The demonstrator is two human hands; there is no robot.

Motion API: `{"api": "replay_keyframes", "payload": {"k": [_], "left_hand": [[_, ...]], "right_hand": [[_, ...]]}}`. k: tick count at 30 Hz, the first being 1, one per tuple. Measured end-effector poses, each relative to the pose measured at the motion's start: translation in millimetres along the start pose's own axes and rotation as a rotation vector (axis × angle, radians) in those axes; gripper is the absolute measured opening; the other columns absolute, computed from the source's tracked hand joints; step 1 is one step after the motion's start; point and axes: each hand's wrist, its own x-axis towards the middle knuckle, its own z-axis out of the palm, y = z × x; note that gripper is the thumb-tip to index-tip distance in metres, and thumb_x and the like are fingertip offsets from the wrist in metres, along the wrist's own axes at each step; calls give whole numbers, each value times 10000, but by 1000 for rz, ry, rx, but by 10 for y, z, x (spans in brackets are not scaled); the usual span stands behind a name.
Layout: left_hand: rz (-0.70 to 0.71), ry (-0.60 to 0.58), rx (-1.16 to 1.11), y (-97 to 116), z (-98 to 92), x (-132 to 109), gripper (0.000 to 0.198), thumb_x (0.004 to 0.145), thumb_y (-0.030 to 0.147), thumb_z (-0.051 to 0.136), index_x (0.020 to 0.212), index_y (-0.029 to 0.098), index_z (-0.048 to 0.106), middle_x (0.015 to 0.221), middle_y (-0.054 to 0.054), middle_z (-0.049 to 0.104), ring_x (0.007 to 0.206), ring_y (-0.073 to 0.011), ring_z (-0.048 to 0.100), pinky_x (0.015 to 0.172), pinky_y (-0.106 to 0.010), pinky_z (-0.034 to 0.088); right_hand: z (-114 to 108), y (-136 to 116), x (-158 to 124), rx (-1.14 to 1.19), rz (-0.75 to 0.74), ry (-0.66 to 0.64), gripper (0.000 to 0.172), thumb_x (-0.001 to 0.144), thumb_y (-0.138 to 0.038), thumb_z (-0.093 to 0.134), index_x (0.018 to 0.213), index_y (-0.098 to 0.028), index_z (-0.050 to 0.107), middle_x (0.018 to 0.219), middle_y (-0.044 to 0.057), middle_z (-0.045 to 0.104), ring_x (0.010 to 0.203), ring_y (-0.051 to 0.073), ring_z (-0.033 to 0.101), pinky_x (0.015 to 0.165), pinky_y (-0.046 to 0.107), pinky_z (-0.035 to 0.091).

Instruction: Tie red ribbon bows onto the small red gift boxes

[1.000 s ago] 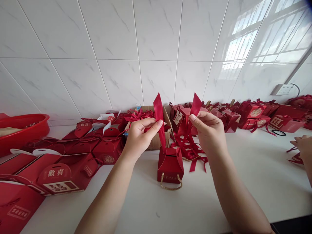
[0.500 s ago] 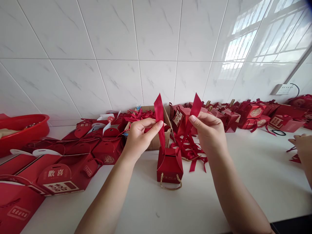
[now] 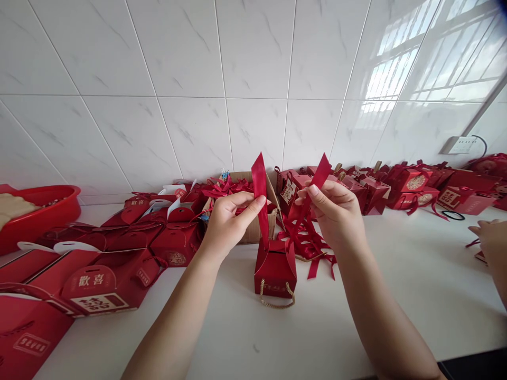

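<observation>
My left hand pinches one end of a dark red ribbon, its slanted tip pointing up. The other end is pinched between the thumb and fingers of my right hand. Both ends run down to the top of a small red gift box, which stands upright on the white table between my forearms. A twisted tan cord handle hangs at the box's front. Behind it lies a loose heap of red ribbons.
A cardboard carton of red ribbons stands behind the box. Larger red gift boxes fill the left, near a red basin. More finished-looking boxes line the wall at right. Another person's hand shows at the right edge.
My right hand has moved slightly left, and its ribbon end leans further right. My left hand stays nearly still. At far right, the other person's hand and a dark red piece there have shifted slightly.
</observation>
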Motion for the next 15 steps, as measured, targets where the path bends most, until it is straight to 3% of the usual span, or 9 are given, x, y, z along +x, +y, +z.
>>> {"api": "replay_keyframes", "payload": {"k": [5,8,10,15], "left_hand": [[-28,-127,-20,-13,14,-1,236,825,395,605,808,167,662,829,-32,661,834,-143,588,780,-234,452],[-44,-247,3,-6,41,-22,244,850,397,567,822,171,654,841,-30,656,832,-139,587,761,-231,460],[-59,-300,2,1,60,-36,255,864,401,540,831,171,646,829,-23,643,810,-132,582,737,-226,461],[-98,-340,-3,-4,83,-42,281,877,422,509,860,170,632,772,-11,607,740,-120,558,674,-219,464]], "right_hand": [[43,-4,-30,-7,68,-108,130,779,-317,707,869,-223,706,695,-13,657,522,84,569,514,231,495],[68,-1,-54,-73,117,-153,186,783,-326,704,928,-210,701,663,-11,643,406,36,418,376,182,328],[82,2,-69,-120,162,-176,217,794,-342,689,953,-195,706,614,-13,614,398,26,351,360,175,247],[87,25,-93,-171,187,-272,201,823,-341,638,922,-194,733,679,13,612,562,86,500,497,203,402]]}}
